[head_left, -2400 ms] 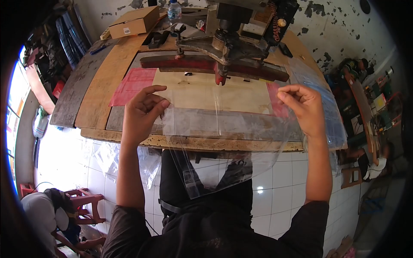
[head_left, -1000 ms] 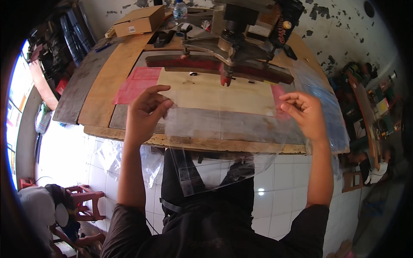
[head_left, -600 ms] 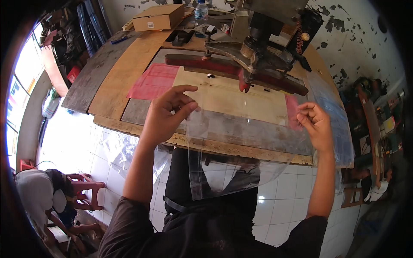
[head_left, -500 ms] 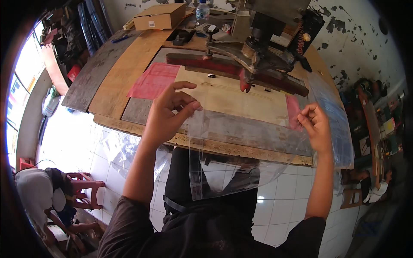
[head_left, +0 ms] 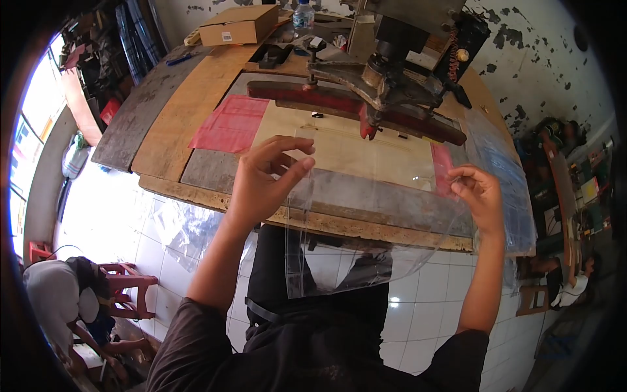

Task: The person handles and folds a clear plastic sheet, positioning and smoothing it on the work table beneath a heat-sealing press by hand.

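Observation:
A clear plastic sheet (head_left: pixel 366 261) lies partly on the worktable and hangs over its front edge above my lap. My left hand (head_left: pixel 268 176) is by the sheet's upper left corner, thumb and forefinger apart with a gap between them. On the other side, my right hand (head_left: pixel 480 193) has its thumb and forefinger bent together at the sheet's right edge. Behind the sheet lies a cream-coloured board (head_left: pixel 339 140), with a pink sheet (head_left: pixel 232 123) at its left and a pink strip (head_left: pixel 442 166) at its right. A red press bar (head_left: pixel 326 99) hangs over the board.
Bluish plastic sheets (head_left: pixel 503 183) lie at the table's right side. A cardboard box (head_left: pixel 238 26) and a water bottle (head_left: pixel 303 18) stand at the back. A person (head_left: pixel 59 294) sits low at left beside a red stool (head_left: pixel 130 284); another person (head_left: pixel 575 284) is far right.
My left hand's thumb and forefinger have moved apart and slightly right, off the sheet's corner. The right hand stays at the sheet's right edge. The view has shifted slightly.

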Motion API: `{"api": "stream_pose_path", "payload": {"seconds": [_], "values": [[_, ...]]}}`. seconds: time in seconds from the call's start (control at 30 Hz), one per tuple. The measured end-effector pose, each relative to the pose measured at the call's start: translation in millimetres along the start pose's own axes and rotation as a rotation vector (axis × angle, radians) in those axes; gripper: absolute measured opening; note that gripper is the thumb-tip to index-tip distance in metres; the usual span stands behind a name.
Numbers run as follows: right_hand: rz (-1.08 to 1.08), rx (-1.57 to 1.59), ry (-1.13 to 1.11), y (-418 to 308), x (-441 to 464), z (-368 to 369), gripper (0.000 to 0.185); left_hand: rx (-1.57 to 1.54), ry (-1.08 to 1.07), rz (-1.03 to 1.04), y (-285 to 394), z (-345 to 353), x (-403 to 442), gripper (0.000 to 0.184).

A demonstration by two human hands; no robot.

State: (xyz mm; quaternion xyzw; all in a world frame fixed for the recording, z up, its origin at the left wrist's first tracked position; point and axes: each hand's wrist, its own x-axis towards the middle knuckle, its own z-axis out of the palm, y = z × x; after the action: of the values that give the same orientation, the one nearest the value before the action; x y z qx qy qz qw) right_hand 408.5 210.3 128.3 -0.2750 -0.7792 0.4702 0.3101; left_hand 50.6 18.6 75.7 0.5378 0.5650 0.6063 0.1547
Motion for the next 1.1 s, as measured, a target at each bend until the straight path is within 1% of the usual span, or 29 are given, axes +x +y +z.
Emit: {"api": "stream_pose_path", "payload": {"seconds": [0.07, 0.1, 0.17, 0.3, 0.37, 0.5, 0.57, 0.67, 0.8, 0.87, 1.1], "values": [[0.0, -0.004, 0.021, -3.5, -2.6, -0.2, 0.026, -0.116, 0.007, -0.081, 6.7, 3.0, -3.1, 0.031], [-0.001, -0.003, 0.02, -8.3, -4.4, 0.9, 0.026, -0.115, 0.008, -0.081, 7.5, 2.1, -2.8, 0.031], [0.097, 0.014, 0.033, -17.6, -7.7, 4.6, 0.032, -0.121, -0.035, -0.136, 8.0, -0.7, -2.5, 0.039], [0.097, -0.009, -0.008, -0.5, -8.7, -3.1, 0.038, -0.117, -0.07, -0.137, 4.0, -3.2, -2.6, 0.036], [0.045, 0.066, 0.054, -2.9, -8.0, 4.5, 0.04, -0.07, -0.031, -0.03, 2.0, -1.0, -1.8, 0.035], [0.04, 0.037, 0.06, 0.9, -6.7, 5.0, 0.041, -0.074, -0.064, -0.063, 3.1, -6.7, -1.9, 0.036], [0.03, 0.036, 0.025, 6.0, -5.4, 0.3, 0.036, -0.059, -0.072, -0.09, 2.4, -8.4, -2.1, 0.037], [0.02, -0.027, 0.004, 6.4, -5.0, -2.9, 0.034, -0.068, -0.05, -0.05, -1.5, -9.5, -2.3, 0.035], [-0.01, -0.098, 0.002, -8.3, -3.3, 4.5, 0.037, -0.075, -0.051, -0.055, -0.8, -10.6, -3.1, 0.036], [-0.086, -0.342, -0.024, -15.3, -2.2, 6.7, 0.04, -0.051, -0.057, -0.022, -1.3, -11.5, -2.3, 0.038], [-0.127, -0.36, -0.029, -22.7, -1.7, 12.1, 0.035, -0.048, -0.08, -0.041, -3.0, -15.6, -2.3, 0.04]]}}
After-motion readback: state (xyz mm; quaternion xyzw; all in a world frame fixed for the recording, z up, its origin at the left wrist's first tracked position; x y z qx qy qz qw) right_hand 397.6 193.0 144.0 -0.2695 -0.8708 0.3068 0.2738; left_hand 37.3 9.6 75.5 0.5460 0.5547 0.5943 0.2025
